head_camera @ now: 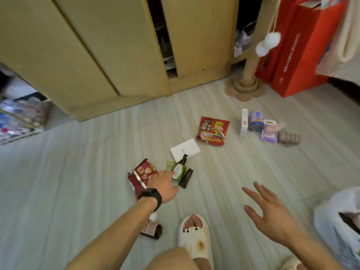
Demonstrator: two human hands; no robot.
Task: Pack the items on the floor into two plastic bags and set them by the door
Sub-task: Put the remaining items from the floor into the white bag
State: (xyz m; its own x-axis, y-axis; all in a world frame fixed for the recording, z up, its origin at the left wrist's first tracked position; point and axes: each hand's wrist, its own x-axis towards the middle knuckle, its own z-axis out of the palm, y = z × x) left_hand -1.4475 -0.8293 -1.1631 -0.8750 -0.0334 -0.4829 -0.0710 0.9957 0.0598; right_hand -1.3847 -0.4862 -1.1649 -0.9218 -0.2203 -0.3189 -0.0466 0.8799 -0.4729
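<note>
Several items lie on the pale floor. My left hand (163,185), a black watch on its wrist, reaches over a dark red snack bag (141,177), fingers extended to the green pump bottle (179,169) and holding nothing. A black tube (186,179) and a white box (185,150) lie beside the bottle. Farther off lies a red noodle packet (213,131), and a cluster with a white carton (244,121), a purple can (256,121), a lilac pack (269,134) and a brown roll pack (289,138). My right hand (272,213) hovers open and empty. A white plastic bag (339,227) stands at the right edge.
A brown bottle (151,228) lies under my left forearm. My foot in a white slipper (195,236) is at the bottom centre. Beige cabinet doors (116,45) rise behind, a cardboard post (247,82) and red boxes (300,55) at the back right, clutter (21,117) at the left.
</note>
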